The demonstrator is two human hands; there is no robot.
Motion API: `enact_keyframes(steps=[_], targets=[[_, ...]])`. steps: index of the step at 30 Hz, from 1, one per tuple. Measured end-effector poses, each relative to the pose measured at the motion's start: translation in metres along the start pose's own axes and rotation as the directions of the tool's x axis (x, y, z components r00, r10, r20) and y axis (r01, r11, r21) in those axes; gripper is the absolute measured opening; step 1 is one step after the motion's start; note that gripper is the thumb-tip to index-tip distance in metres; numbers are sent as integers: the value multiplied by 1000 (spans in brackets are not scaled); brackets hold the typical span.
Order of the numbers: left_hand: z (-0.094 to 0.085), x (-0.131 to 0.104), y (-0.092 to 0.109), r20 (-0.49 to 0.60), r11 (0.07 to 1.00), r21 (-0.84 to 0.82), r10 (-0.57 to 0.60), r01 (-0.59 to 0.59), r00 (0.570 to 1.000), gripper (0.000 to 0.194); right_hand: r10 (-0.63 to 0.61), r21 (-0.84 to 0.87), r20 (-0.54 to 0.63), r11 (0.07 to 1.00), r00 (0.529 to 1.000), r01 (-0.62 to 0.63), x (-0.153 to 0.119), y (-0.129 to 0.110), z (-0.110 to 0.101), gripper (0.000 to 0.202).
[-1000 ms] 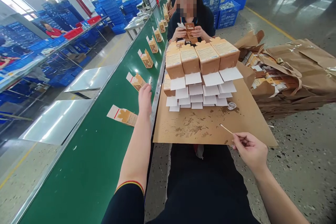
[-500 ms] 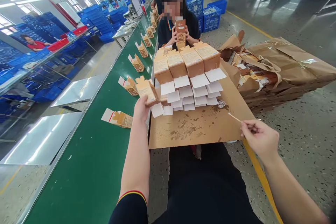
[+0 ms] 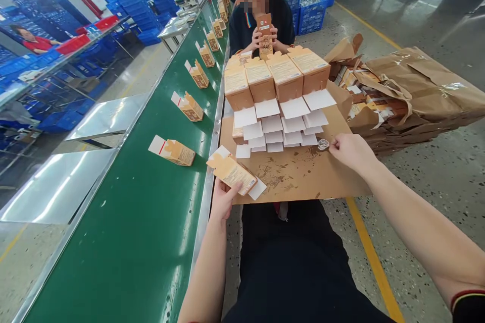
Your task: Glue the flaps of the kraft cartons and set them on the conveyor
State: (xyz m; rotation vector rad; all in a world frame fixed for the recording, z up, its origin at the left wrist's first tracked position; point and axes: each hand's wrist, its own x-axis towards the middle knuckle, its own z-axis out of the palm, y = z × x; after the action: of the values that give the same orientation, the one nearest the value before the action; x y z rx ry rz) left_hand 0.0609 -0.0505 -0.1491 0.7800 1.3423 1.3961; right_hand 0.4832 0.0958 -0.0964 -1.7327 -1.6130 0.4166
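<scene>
My left hand (image 3: 223, 197) grips a tan printed carton (image 3: 233, 169) from below, at the near left corner of the brown board (image 3: 299, 176). The carton lies tilted, with a white flap sticking out at its lower right end. My right hand (image 3: 350, 151) is closed in a pinch at the board's right edge, beside a small clear round dish (image 3: 323, 145). The thin cotton swab seen in those fingers earlier is now mostly hidden by the hand. Stacked cartons (image 3: 261, 83) with white flaps pointing towards me stand ahead of both hands.
On my left runs a green conveyor belt (image 3: 125, 222) with a metal edge, carrying a row of cartons (image 3: 176, 151). Across the stack a person (image 3: 235, 25) holds another carton. A paper-wrapped pile (image 3: 428, 86) stands at the right, with blue crates (image 3: 312, 12) behind.
My left hand has drawn the carton from the stack's left side towards me and turned it. My right hand has moved forward and left to the clear dish. The belt's cartons have shifted.
</scene>
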Motion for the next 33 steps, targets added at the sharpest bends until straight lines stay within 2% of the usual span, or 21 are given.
enact_keyframes(steps=[3, 5, 8, 10, 12, 14, 16, 19, 22, 26, 30, 33], targets=[[9, 3, -2, -8, 999, 34, 27, -27, 1000, 86, -25, -109, 166, 993, 986, 44, -2, 2, -7, 45], [12, 4, -3, -18, 1000, 23, 2, -1, 1000, 87, -24, -127, 127, 991, 992, 40, -15, 1, -17, 35], [13, 4, -4, -7, 1000, 12, -29, 29, 1000, 87, -38, 11, 65, 999, 997, 37, -61, -10, -19, 11], [13, 3, -3, -2, 999, 25, -24, 24, 1000, 83, -77, 205, 123, 977, 989, 50, -102, -26, -4, 16], [13, 3, -1, 1, 999, 45, -15, 15, 1000, 79, -163, 343, 208, 936, 964, 84, -143, -44, 24, 24], [14, 2, 1, -1, 998, 61, -7, 7, 1000, 79, -236, 420, 252, 900, 939, 114, -175, -61, 56, 27], [15, 2, 2, -7, 997, 71, 3, -2, 1000, 82, -266, 437, 284, 891, 921, 123, -194, -72, 83, 26], [16, 3, -2, -6, 997, 75, 15, -15, 1000, 86, -304, 422, 338, 895, 891, 146, -202, -75, 104, 24], [17, 5, -10, -35, 997, 71, 29, -27, 999, 88, -315, 406, 343, 899, 885, 163, -199, -69, 105, 25], [19, -1, -15, -58, 992, 101, 81, -75, 995, 90, -223, 383, 284, 918, 932, 102, -188, -60, 92, 26], [24, -22, -18, -20, 968, 224, 122, -114, 992, 89, -124, 374, 205, 927, 971, 39, -180, -52, 70, 29], [27, -36, -27, -41, 935, 320, 173, -151, 984, 86, -55, 361, 179, 933, 982, -14, -179, -47, 55, 35]])
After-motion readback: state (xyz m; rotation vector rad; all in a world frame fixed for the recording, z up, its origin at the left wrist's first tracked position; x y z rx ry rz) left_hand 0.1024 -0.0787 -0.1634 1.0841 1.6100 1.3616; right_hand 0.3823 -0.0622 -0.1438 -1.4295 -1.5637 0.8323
